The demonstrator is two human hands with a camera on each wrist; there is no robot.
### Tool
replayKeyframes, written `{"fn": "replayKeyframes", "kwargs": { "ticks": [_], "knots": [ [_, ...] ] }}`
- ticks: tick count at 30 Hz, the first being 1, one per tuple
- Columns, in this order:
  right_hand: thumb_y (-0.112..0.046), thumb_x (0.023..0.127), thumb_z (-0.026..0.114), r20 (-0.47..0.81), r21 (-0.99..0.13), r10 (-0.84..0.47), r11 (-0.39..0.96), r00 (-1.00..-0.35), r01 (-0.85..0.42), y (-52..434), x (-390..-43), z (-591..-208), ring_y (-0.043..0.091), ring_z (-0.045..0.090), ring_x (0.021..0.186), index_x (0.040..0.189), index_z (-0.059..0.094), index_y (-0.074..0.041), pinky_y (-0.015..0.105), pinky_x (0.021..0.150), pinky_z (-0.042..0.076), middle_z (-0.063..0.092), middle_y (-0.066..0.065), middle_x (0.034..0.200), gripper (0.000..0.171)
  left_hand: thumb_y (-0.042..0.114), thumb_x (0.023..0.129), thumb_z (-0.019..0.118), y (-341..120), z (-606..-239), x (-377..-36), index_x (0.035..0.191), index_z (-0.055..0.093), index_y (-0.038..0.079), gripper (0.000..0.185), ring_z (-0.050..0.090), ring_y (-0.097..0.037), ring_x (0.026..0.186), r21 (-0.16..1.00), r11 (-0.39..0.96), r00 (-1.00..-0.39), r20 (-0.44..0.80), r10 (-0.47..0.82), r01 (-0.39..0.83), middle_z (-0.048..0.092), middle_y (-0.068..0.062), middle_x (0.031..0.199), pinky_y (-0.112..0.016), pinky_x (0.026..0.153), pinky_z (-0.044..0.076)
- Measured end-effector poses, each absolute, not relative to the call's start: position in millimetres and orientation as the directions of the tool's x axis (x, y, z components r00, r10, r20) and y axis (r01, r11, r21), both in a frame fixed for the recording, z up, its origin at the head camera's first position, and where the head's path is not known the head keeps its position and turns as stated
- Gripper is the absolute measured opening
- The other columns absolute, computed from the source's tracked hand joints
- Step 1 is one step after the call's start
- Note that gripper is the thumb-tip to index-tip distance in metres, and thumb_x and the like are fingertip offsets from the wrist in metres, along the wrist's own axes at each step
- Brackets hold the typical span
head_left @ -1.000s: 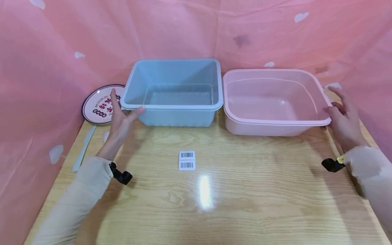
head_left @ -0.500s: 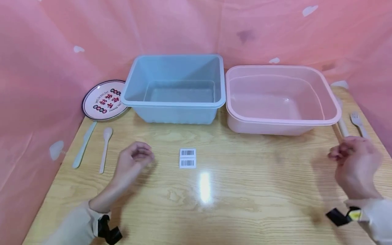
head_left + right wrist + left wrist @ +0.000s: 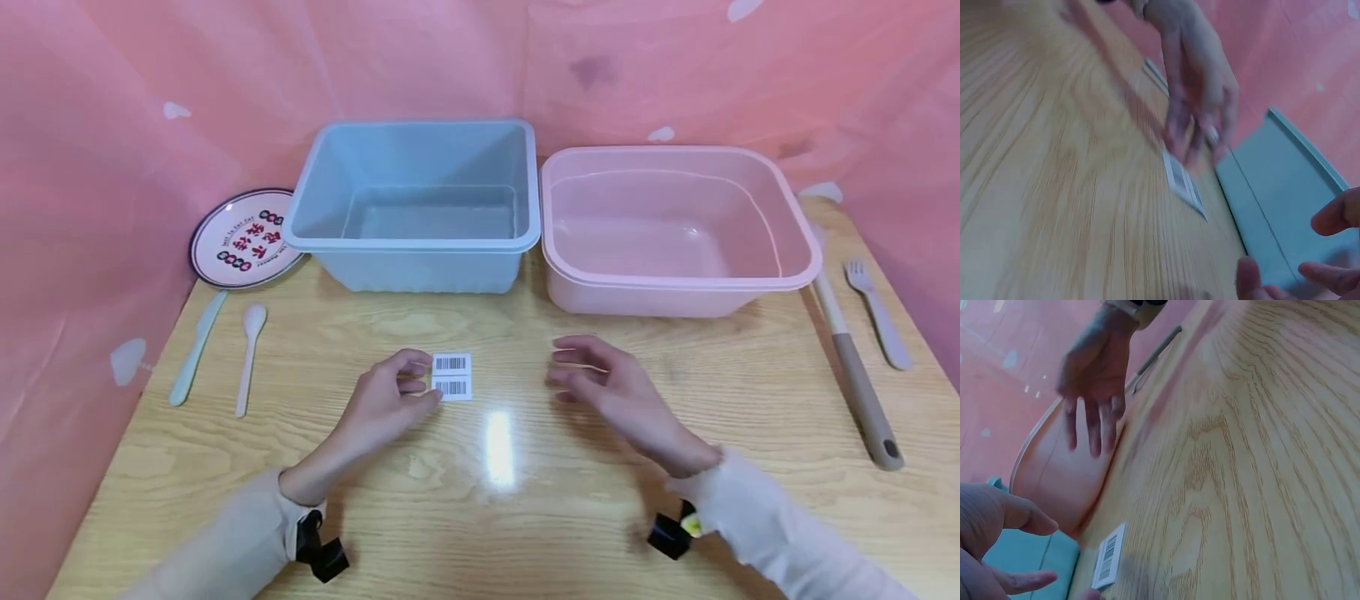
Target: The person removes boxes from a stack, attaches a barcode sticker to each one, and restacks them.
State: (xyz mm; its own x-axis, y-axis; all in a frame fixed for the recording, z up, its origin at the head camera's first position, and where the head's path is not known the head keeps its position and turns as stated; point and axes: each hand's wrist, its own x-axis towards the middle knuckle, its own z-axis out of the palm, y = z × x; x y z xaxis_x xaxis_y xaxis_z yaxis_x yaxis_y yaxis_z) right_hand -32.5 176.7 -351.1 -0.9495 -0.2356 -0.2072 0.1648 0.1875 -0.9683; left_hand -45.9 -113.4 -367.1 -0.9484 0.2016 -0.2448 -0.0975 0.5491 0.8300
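Observation:
A small white label with two barcodes (image 3: 452, 376) lies flat on the wooden table (image 3: 525, 517). My left hand (image 3: 420, 382) rests just left of it, fingers curled, fingertips (image 3: 415, 367) at the label's edge; in the left wrist view the thumb and forefinger stand apart beside the label (image 3: 1109, 556). My right hand (image 3: 568, 371) hovers to the right of the label, fingers relaxed and spread, holding nothing. The right wrist view is blurred and shows the label (image 3: 1183, 181) under the left hand (image 3: 1200, 94).
Behind the hands stand a blue tub (image 3: 420, 208) and a pink tub (image 3: 675, 225), side by side. A printed plate (image 3: 243, 237), a knife (image 3: 197, 350) and a spoon (image 3: 249, 354) lie at the left. A long-handled utensil (image 3: 855, 383) and a fork (image 3: 877, 325) lie at the right.
Both hands left the tubs' outer sides and drew in toward the table's middle. The left hand reached the label; the right hand swept left from the table's right edge.

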Motion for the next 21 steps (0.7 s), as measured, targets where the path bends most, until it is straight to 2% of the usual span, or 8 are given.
{"fn": "replayKeyframes", "kwargs": {
  "ticks": [3,5,14,21],
  "knots": [
    [0.001,0.093,0.054,-0.271,-0.958,-0.279,0.173,-0.921,0.229,153,-44,-357,0.035,0.064,0.106,0.137,0.042,0.006,0.039,0.085,0.058,0.051,0.031,0.131,0.046,0.012,0.083,0.072,-110,-368,-47,0.121,0.061,0.008,0.040,0.066,-0.026,0.102,0.832,0.544,-0.949,-0.252,0.188,-0.113,0.064,-0.014,0.116,-0.036,0.088,0.056],
    [0.001,0.092,0.056,-0.300,-0.950,-0.297,0.185,-0.907,0.253,141,-50,-361,0.035,0.065,0.104,0.136,0.043,0.005,0.038,0.084,0.059,0.052,0.029,0.131,0.046,0.010,0.082,0.073,-107,-368,-48,0.119,0.062,0.007,0.039,0.067,-0.025,0.100,0.836,0.535,-0.951,-0.255,0.176,-0.125,0.065,-0.015,0.114,-0.035,0.087,0.057],
    [0.003,0.094,0.053,-0.431,-0.899,-0.341,0.077,-0.836,0.431,117,-63,-375,0.025,0.068,0.102,0.135,0.045,0.006,0.035,0.086,0.058,0.054,0.029,0.129,0.042,0.010,0.082,0.072,-99,-372,-49,0.116,0.062,0.007,0.036,0.068,-0.027,0.099,0.860,0.484,-0.944,-0.277,0.180,-0.160,0.064,-0.017,0.116,-0.033,0.081,0.059],
    [0.004,0.095,0.048,-0.421,-0.899,-0.365,0.047,-0.830,0.435,108,-70,-378,0.024,0.069,0.098,0.132,0.046,0.010,0.036,0.086,0.058,0.057,0.031,0.124,0.037,0.011,0.083,0.071,-101,-370,-49,0.116,0.063,0.008,0.034,0.068,-0.025,0.099,0.851,0.508,-0.951,-0.253,0.176,-0.132,0.065,-0.016,0.116,-0.034,0.082,0.058]
  ]
}}
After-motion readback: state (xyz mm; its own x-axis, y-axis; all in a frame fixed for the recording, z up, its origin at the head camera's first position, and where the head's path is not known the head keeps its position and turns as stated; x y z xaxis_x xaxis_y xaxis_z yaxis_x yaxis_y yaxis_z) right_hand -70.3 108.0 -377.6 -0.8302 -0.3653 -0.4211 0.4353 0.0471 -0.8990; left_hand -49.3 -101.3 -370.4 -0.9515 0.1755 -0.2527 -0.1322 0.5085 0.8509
